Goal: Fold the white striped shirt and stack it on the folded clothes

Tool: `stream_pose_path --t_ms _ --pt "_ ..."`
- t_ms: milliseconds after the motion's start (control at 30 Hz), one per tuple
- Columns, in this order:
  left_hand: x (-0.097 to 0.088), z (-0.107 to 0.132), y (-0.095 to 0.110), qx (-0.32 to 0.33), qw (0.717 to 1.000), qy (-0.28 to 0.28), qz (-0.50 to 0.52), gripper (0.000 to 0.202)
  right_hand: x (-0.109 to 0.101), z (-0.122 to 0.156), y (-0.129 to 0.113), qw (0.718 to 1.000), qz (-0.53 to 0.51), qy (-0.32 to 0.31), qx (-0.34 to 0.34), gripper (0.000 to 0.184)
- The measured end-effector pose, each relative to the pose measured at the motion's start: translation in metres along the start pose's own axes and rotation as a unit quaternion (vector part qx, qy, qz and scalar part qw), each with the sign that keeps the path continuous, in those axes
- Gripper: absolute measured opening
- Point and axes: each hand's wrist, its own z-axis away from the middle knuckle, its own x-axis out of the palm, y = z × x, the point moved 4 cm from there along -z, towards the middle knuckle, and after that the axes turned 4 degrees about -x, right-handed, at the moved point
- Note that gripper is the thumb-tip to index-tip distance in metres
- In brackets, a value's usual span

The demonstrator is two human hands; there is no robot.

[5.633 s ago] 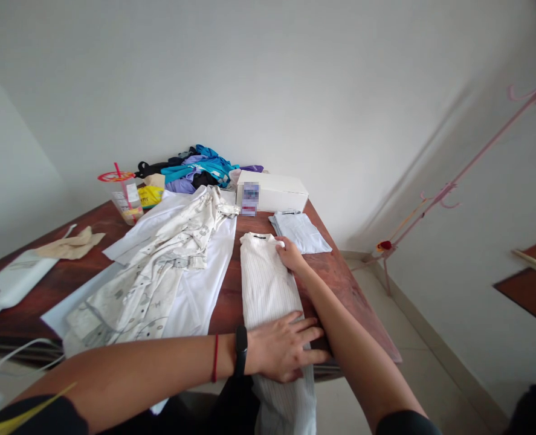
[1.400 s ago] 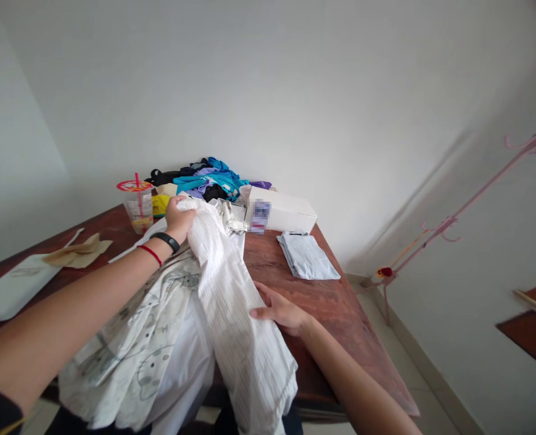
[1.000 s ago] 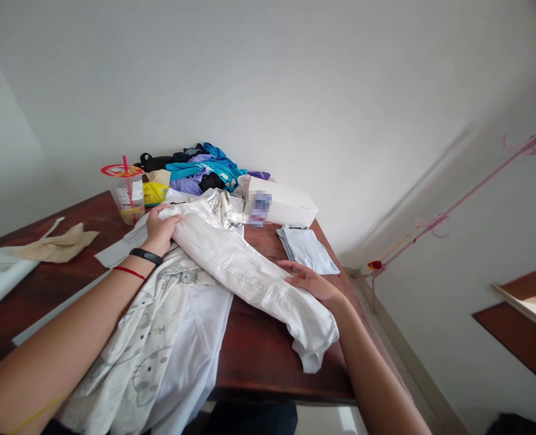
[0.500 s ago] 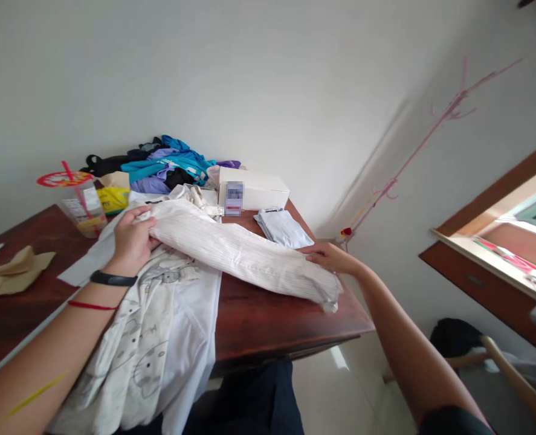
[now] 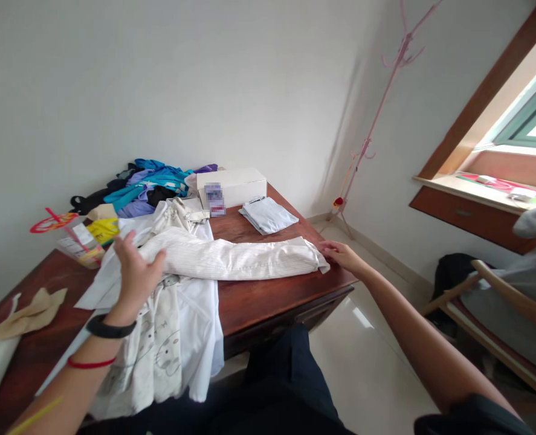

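Observation:
A long strip of white striped cloth (image 5: 249, 260), like a sleeve or a folded trouser leg, lies across the table. My left hand (image 5: 138, 272) is raised over its left end, fingers spread and holding nothing. At the right end, the fingertips of my right hand (image 5: 342, 255) are closed on the cloth's edge. Below the strip, a white garment printed with cat faces (image 5: 165, 350) hangs over the table's front edge. Plain white cloth (image 5: 199, 338) lies around and under it. A folded light grey garment (image 5: 270, 215) rests behind the strip.
Coloured clothes (image 5: 159, 181) are heaped against the wall, beside a white box (image 5: 235, 184). A plastic cup with a red straw (image 5: 84, 244) and brown paper (image 5: 34, 311) are at left. To the right stand a pink coat rack (image 5: 381, 109) and a wooden chair (image 5: 503, 296).
My left hand has let go of the striped cloth and opened. The cloth now lies flatter and straighter. My right hand has shifted to its far right end. The view has turned right.

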Motion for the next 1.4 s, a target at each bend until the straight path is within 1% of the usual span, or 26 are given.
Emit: stream_pose_path --t_ms 33,67,100,133,167,233,267,333,367,433,467,533,567,633,700,733,800,867,933,1000,1067,1133,1200,1233,1300,1400 --pt "0.012 0.013 0.02 0.078 0.996 -0.036 -0.015 0.075 -0.002 0.003 0.0 1.0 -0.014 0.0 0.009 0.045" --pt "0.028 0.029 0.039 0.134 0.987 -0.087 -0.011 0.07 -0.003 0.006 -0.002 1.0 -0.023 -0.005 0.016 0.045" --pt "0.047 0.047 0.058 0.174 0.97 -0.169 -0.005 0.065 -0.003 0.008 -0.005 0.999 -0.031 -0.016 0.023 0.046" --pt "0.068 0.067 0.076 0.208 0.945 -0.252 0.0 0.064 -0.002 0.009 -0.008 0.998 -0.039 -0.037 0.033 0.046" --pt "0.087 0.087 0.093 0.24 0.917 -0.318 0.0 0.064 0.001 0.012 -0.012 0.996 -0.044 -0.067 0.044 0.046" --pt "0.123 0.123 0.124 0.296 0.864 -0.408 -0.022 0.068 0.009 0.018 -0.019 0.986 -0.052 -0.134 0.079 0.045" --pt "0.14 0.139 0.136 0.307 0.843 -0.44 -0.043 0.071 0.013 0.022 -0.021 0.979 -0.059 -0.163 0.103 0.046" --pt "0.17 0.163 0.153 0.298 0.817 -0.486 -0.082 0.076 0.02 0.03 -0.022 0.967 -0.086 -0.187 0.147 0.051" --pt "0.182 0.172 0.159 0.292 0.814 -0.492 -0.094 0.077 0.022 0.032 -0.022 0.966 -0.102 -0.177 0.16 0.055" --pt "0.203 0.185 0.17 0.304 0.816 -0.48 -0.106 0.078 0.023 0.033 -0.019 0.973 -0.125 -0.12 0.152 0.061" --pt "0.212 0.19 0.174 0.311 0.82 -0.467 -0.111 0.078 0.021 0.031 -0.018 0.98 -0.124 -0.079 0.131 0.059" --pt "0.225 0.198 0.179 0.317 0.832 -0.438 -0.121 0.076 0.016 0.029 -0.017 0.994 -0.083 0.003 0.072 0.046" --pt "0.229 0.2 0.18 0.314 0.842 -0.421 -0.126 0.073 0.013 0.029 -0.018 0.998 -0.044 0.035 0.033 0.038" --pt "0.234 0.204 0.182 0.305 0.861 -0.387 -0.128 0.063 0.011 0.031 -0.023 0.995 0.044 0.066 -0.054 0.026" --pt "0.236 0.207 0.185 0.306 0.872 -0.363 -0.121 0.052 0.015 0.038 -0.028 0.986 0.09 0.076 -0.121 0.022" --pt "0.237 0.209 0.186 0.31 0.874 -0.357 -0.116 0.048 0.017 0.042 -0.029 0.984 0.081 0.086 -0.135 0.025" --pt "0.238 0.211 0.189 0.315 0.876 -0.352 -0.1 0.043 0.021 0.051 -0.026 0.986 -0.008 0.122 -0.114 0.042" --pt "0.24 0.21 0.192 0.296 0.885 -0.349 -0.081 0.038 0.028 0.059 -0.017 0.975 -0.167 0.143 -0.038 0.064" --pt "0.242 0.209 0.194 0.256 0.901 -0.344 -0.062 0.035 0.037 0.065 -0.01 0.938 -0.319 0.128 0.047 0.072" --pt "0.241 0.207 0.196 0.21 0.917 -0.336 -0.04 0.036 0.044 0.07 -0.007 0.903 -0.402 0.121 0.092 0.066" --pt "0.239 0.207 0.197 0.172 0.928 -0.33 -0.016 0.036 0.045 0.078 -0.008 0.893 -0.412 0.16 0.09 0.059" --pt "0.235 0.206 0.198 0.146 0.933 -0.329 0.005 0.036 0.046 0.09 -0.011 0.898 -0.381 0.21 0.067 0.052" --pt "0.232 0.204 0.198 0.133 0.933 -0.333 0.022 0.035 0.053 0.107 -0.015 0.905 -0.354 0.23 0.05 0.042" --pt "0.231 0.203 0.197 0.129 0.933 -0.335 0.032 0.034 0.059 0.116 -0.017 0.909 -0.352 0.218 0.051 0.035" --pt "0.231 0.199 0.196 0.117 0.932 -0.339 0.058 0.033 0.074 0.13 -0.022 0.915 -0.365 0.156 0.073 0.024" --pt "0.231 0.19 0.192 0.084 0.931 -0.337 0.111 0.035 0.089 0.136 -0.032 0.913 -0.389 0.074 0.098 0.023"
